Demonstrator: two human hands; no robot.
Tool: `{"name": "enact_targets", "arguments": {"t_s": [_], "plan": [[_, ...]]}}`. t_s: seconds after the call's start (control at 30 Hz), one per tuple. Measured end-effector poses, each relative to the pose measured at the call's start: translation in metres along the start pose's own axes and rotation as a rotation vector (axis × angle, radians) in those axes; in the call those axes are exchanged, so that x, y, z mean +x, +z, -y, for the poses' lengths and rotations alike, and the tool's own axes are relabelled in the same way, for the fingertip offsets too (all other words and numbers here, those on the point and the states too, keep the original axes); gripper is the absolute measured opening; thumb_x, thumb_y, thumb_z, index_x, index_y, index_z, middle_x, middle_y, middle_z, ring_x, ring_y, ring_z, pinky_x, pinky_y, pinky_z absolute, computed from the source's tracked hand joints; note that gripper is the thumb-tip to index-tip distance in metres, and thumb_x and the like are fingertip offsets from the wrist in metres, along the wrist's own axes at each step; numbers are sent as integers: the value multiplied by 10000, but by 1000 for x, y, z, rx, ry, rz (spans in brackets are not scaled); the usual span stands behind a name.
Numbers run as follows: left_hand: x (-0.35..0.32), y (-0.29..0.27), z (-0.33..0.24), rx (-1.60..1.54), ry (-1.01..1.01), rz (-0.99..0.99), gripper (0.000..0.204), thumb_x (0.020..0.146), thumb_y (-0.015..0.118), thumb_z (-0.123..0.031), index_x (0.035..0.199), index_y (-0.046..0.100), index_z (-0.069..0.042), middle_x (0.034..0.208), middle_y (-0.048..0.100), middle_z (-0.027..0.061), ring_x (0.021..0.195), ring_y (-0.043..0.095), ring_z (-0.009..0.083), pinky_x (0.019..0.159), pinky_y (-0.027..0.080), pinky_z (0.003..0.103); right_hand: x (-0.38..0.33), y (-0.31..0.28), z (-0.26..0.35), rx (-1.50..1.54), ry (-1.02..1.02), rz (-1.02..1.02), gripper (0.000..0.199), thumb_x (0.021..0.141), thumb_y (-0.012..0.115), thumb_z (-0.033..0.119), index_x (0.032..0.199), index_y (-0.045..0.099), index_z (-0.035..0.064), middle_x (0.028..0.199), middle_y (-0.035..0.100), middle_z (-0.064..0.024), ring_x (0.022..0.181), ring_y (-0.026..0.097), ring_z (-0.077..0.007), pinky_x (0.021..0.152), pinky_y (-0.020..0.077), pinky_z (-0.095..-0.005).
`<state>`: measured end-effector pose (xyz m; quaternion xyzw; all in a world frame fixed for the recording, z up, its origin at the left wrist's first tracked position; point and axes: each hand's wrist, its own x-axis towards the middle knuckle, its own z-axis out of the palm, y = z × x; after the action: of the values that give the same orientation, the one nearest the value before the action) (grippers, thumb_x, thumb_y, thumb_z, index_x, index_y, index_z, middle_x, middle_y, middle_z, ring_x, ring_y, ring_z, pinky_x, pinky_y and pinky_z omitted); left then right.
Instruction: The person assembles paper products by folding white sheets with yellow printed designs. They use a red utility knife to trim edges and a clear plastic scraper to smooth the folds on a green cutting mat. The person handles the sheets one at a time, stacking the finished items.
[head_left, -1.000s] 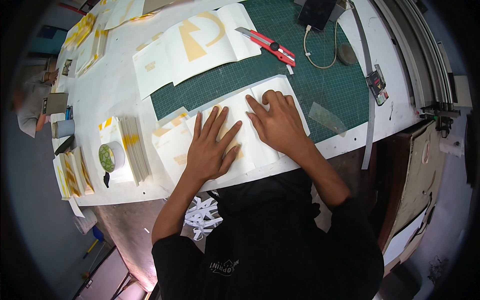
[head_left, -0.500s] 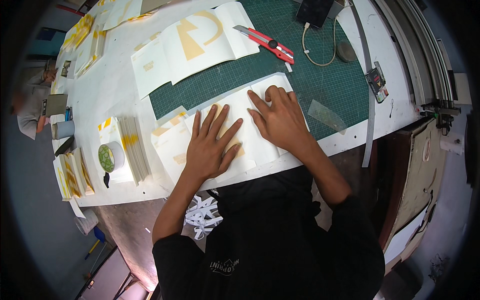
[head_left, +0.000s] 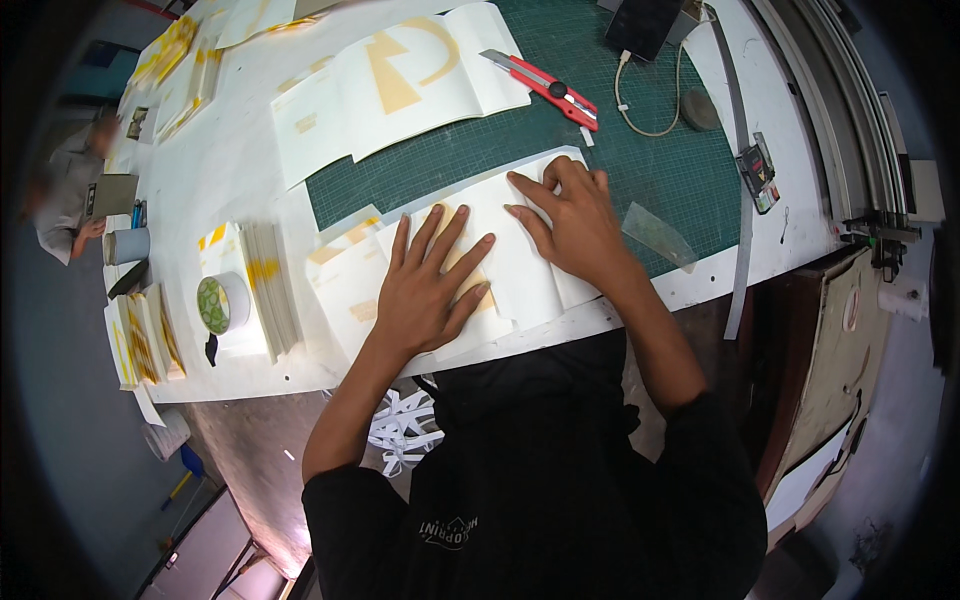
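A white folded paper sheet (head_left: 535, 285) with pale tan print lies near the table's front edge, partly over the green cutting mat (head_left: 660, 190). My left hand (head_left: 430, 285) rests flat on its left part, fingers spread. On the right part, my right hand (head_left: 580, 220) presses down with index finger and thumb stretched out and the other fingers bent. Neither hand holds anything. Beyond them lies another unfolded printed sheet (head_left: 350, 110), a tan shape on it. A red utility knife (head_left: 555, 90) with its blade out lies to the right of that sheet.
At left, a tape roll (head_left: 222, 303) sits on a stack of folded sheets (head_left: 265, 285). A phone (head_left: 640, 25) with a cable, a clear plastic piece (head_left: 658, 236) and a long metal strip (head_left: 742, 200) lie at right. Another person (head_left: 75, 195) is at the far left.
My right hand has slid slightly away from me along the sheet; my left hand stays about where it was. The whole view has shifted a little, and the other person at the left has moved.
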<state>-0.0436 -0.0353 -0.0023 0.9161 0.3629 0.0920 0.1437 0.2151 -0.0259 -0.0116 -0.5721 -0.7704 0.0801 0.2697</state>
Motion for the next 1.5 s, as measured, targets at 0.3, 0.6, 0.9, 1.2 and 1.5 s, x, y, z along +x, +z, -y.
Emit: {"name": "enact_targets", "arguments": {"t_s": [0.3,0.6,0.9,1.2,1.5], "plan": [[11,-7,1,-55,7,-109,388,977,730,-326,1337,732,-179,1545,531,167,1430,466,407,1221,301,589,0,-3,-1,-32,-3,36,363,948,797,296,1256,797,104,940,555,-64,952,552,-216,838,358,-400],[57,13,10,-243,-98,-295,211,825,893,-240,918,759,-107,1318,658,129,1287,551,351,1092,380,501,1,-2,-2,-29,-18,32,357,940,800,301,1251,799,126,936,562,-62,949,560,-227,827,359,-413],[58,15,14,-313,-150,-262,221,826,899,-279,942,774,-138,1307,638,81,1304,512,316,1120,315,506,1,-1,-7,21,4,62,330,947,790,300,1234,807,138,932,558,-54,971,561,-221,848,361,-398],[62,13,10,-281,-152,-231,210,825,887,-274,949,775,-147,1310,625,72,1309,495,318,1121,311,498,46,5,-28,96,51,159,171,921,822,222,1020,757,98,986,623,-64,984,598,-258,860,364,-405],[59,11,8,-234,-155,-236,221,832,887,-252,967,755,-137,1326,627,96,1289,522,317,1075,357,484,-71,-50,3,65,41,311,571,803,910,277,1292,657,124,1104,621,-115,1108,590,-305,975,361,-459]]}}
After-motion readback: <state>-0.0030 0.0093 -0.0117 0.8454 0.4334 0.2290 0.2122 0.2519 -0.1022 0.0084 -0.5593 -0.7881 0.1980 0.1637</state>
